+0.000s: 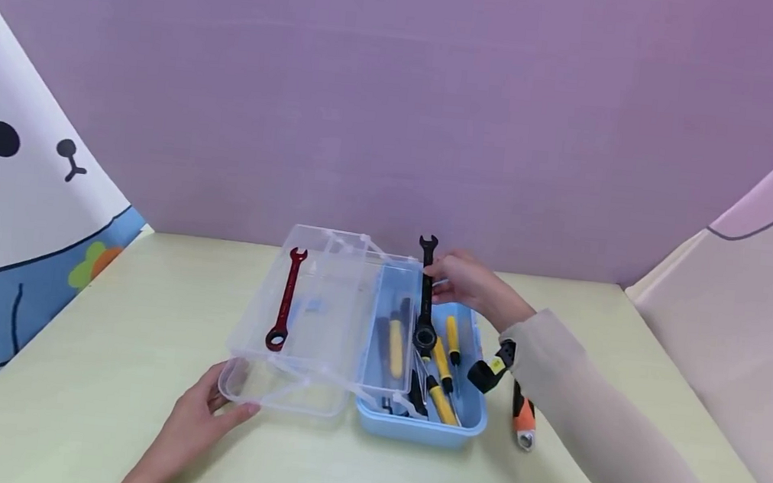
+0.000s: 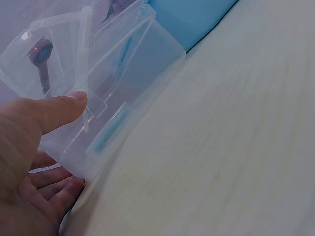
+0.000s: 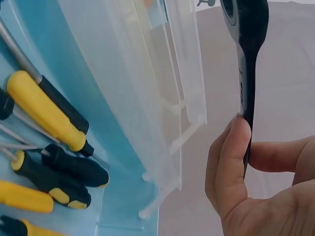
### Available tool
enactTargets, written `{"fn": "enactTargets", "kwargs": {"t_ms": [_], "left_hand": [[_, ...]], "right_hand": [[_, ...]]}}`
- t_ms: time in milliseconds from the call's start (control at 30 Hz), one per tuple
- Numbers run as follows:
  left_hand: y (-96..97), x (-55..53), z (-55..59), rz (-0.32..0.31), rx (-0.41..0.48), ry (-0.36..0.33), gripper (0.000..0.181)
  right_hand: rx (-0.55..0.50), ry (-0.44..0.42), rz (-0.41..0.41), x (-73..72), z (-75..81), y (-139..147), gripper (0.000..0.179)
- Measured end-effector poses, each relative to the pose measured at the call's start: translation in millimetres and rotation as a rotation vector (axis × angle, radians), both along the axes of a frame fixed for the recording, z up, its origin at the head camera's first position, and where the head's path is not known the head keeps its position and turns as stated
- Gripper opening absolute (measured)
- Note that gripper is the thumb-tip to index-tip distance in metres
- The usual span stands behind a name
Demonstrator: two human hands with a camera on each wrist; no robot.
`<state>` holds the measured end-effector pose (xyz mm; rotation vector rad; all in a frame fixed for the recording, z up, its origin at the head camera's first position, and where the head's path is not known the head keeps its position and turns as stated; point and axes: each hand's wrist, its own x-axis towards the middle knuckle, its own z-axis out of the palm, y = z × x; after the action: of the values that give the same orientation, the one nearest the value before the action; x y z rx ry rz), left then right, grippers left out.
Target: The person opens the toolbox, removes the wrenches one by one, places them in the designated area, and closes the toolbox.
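My right hand (image 1: pixel 462 280) pinches a black combination wrench (image 1: pixel 426 299) between thumb and fingers, its open end up and its ring end down over the blue toolbox (image 1: pixel 414 430). In the right wrist view the wrench (image 3: pixel 249 73) stands beside clear plastic trays (image 3: pixel 123 98). At the left, my left hand (image 1: pixel 195 418) holds the near corner of the clear lid (image 1: pixel 317 403), thumb above and fingers below. A red combination wrench (image 1: pixel 287 294) lies in the clear tray over that lid.
Inside the toolbox lie several yellow-handled tools (image 1: pixel 442 401) and black-and-yellow screwdrivers (image 3: pixel 54 179). An orange-and-black tool (image 1: pixel 523 418) rests on the table (image 1: pixel 146 312) to the right of the box, beside my right sleeve (image 1: pixel 592 413). A purple backdrop (image 1: pixel 397 120) rises behind the table.
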<state>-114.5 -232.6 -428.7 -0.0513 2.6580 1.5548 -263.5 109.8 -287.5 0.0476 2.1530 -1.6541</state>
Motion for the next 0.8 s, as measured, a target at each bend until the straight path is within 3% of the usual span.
{"fn": "enactTargets", "kwargs": {"t_ms": [133,367,567,800], "left_hand": [[-5.1,2.4,0.7,0.003,-0.02,-0.011,0.078],[-4.2,1.1,3.1,-0.007,-0.03,0.028,0.077],[-3.0,-0.2,1.1,-0.01,-0.029,0.047,0.074],[-0.3,-0.5,-0.2,-0.014,-0.024,0.019,0.076]], "right_hand": [[-0.004,0.008,0.003,-1.1,-0.4,4,0.006],[0.038,0.009,-0.034,1.7,-0.8,21,0.011],[0.026,-0.014,-0.017,4.4,-3.9,35,0.005],[0.015,-0.026,-0.003,9.1,-7.4,53,0.006]]}}
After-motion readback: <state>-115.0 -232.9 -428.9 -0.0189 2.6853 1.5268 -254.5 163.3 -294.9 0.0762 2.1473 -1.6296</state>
